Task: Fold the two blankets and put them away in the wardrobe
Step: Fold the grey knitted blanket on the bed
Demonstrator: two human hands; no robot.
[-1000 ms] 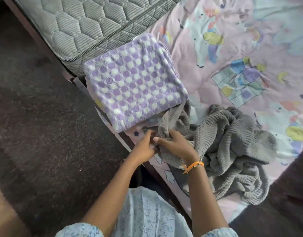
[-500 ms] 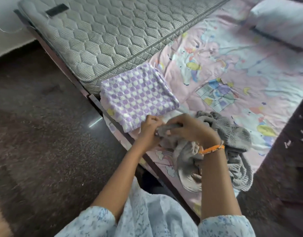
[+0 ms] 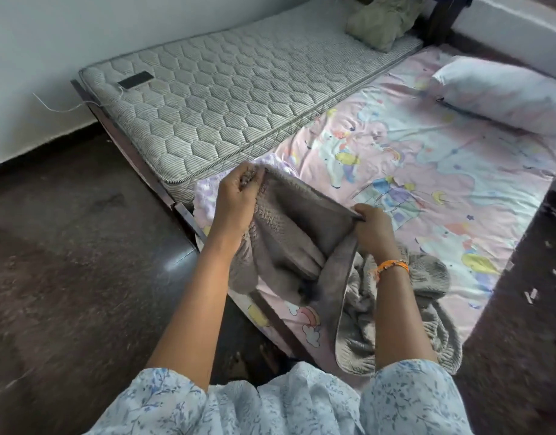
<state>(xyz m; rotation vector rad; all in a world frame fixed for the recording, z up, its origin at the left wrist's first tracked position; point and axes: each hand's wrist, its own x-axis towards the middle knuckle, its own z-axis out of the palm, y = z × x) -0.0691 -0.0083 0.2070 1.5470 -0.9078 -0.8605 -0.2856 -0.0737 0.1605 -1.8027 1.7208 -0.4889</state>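
Pink sheet [image 3: 427, 146] covers the bed; at its near corner the left hand [image 3: 235, 196] and right hand [image 3: 372, 227] each pinch the grey blanket [image 3: 295, 233] along one edge, the rest heaped below. Soft, limp, light: hold it by the corners. Purple blanket [image 3: 204, 196], apparently folded, lies mostly hidden behind.

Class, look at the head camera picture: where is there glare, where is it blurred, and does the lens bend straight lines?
Head view: glare patch on the dark floor beside the bed frame; motion blur softens the floral sleeves and frame edges; wide-angle lens bows the quilted mattress edge; grey blanket folds shadowed.
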